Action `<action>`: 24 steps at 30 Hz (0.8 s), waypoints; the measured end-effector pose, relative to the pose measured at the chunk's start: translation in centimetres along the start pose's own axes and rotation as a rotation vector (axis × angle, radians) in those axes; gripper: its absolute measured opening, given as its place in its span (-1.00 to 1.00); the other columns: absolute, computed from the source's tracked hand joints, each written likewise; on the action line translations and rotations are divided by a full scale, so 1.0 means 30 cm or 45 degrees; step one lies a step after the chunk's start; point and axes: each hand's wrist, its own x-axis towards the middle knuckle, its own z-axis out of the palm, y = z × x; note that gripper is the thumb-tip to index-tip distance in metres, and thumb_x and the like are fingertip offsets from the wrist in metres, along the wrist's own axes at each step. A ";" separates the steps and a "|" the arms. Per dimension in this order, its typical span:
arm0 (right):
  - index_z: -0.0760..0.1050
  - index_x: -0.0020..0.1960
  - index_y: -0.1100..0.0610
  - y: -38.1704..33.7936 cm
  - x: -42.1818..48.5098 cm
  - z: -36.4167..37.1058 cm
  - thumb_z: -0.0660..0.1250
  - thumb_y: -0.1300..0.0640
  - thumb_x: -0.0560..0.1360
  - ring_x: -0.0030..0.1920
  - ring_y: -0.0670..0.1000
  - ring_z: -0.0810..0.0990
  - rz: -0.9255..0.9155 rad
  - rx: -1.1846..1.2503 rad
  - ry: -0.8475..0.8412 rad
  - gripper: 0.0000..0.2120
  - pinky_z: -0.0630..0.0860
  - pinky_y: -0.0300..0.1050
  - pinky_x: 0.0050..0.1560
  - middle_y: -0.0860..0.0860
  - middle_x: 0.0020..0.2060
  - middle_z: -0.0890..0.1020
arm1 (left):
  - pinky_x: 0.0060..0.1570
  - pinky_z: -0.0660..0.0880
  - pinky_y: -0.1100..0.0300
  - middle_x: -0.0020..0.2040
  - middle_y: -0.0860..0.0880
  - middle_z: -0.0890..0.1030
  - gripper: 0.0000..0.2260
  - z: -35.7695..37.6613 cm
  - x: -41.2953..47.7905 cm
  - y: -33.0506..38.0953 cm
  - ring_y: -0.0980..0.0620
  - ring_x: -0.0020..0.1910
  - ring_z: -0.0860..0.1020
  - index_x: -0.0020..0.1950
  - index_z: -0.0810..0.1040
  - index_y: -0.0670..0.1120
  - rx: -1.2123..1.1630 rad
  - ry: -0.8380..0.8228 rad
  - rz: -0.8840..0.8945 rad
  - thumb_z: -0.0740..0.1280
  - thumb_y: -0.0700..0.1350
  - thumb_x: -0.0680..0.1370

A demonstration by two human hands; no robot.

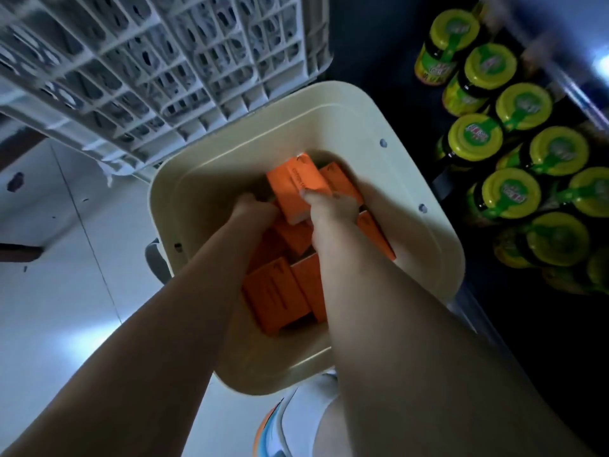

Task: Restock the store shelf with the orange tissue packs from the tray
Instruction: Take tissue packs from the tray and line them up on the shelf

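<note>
A cream plastic tray [405, 206] on the floor holds several orange tissue packs [273, 291]. Both my arms reach down into it. My right hand [333, 206] grips the topmost orange pack [296, 179], thumb on its upper face. My left hand [253, 209] is curled at the left edge of that same pack, its fingers hidden under it among the packs. More packs lie beneath and to the right, partly hidden by my forearms.
A grey lattice crate [158, 61] stands just beyond the tray at upper left. On the right a dark shelf carries several yellow-lidded green jars [524, 107]. White tiled floor [66, 258] spreads to the left. A shoe [296, 420] shows below the tray.
</note>
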 end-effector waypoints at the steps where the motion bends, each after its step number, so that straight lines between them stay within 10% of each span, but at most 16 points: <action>1: 0.50 0.36 0.32 0.032 0.057 -0.004 0.38 0.25 0.60 0.21 0.18 0.59 -0.048 0.025 0.099 -0.64 0.53 -0.17 0.13 0.30 0.16 0.61 | 0.12 0.62 -0.12 0.05 -0.22 0.65 -0.72 -0.020 -0.015 0.007 -0.19 0.04 0.65 0.18 0.60 -0.21 0.001 -0.014 -0.003 0.47 -0.13 0.52; 5: 0.61 -0.13 0.16 0.110 0.210 -0.012 0.64 0.06 0.20 -0.12 0.19 0.70 -0.144 0.002 0.186 -0.66 0.66 0.19 0.02 0.11 -0.16 0.70 | -0.09 0.67 -0.05 -0.16 -0.16 0.71 -0.84 -0.101 -0.106 0.016 -0.13 -0.17 0.69 -0.18 0.66 -0.14 -0.096 0.004 0.088 0.51 -0.06 0.37; 10: 0.58 -0.21 0.07 0.006 0.007 0.015 0.64 0.05 0.09 -0.08 0.16 0.71 -0.324 -0.031 0.157 -0.64 0.66 0.18 0.05 0.04 -0.22 0.68 | -0.58 0.44 0.27 -0.27 -0.22 0.56 -0.96 -0.201 -0.280 0.052 0.11 -0.55 0.50 -0.02 0.63 -0.25 -0.279 -0.139 0.198 0.40 -0.31 0.56; 13: 0.55 -0.40 0.06 -0.062 -0.153 0.020 0.59 0.07 0.13 -0.09 0.20 0.70 -0.442 -0.126 0.144 -0.78 0.65 0.24 0.06 0.02 -0.32 0.65 | -0.53 0.48 0.26 -0.22 -0.22 0.59 -0.87 -0.259 -0.396 0.102 0.09 -0.49 0.54 0.01 0.64 -0.25 -0.421 -0.216 0.220 0.36 -0.39 0.52; 24: 0.53 -0.05 0.20 -0.279 -0.713 -0.168 0.59 0.35 0.34 0.01 0.20 0.71 -0.755 -0.075 0.051 -0.70 0.66 0.14 0.08 0.23 0.04 0.69 | -0.08 0.58 0.14 -0.09 -0.06 0.69 -0.83 -0.445 -0.736 0.314 0.03 -0.13 0.67 -0.03 0.54 -0.02 -0.518 -0.477 0.641 0.45 -0.25 0.53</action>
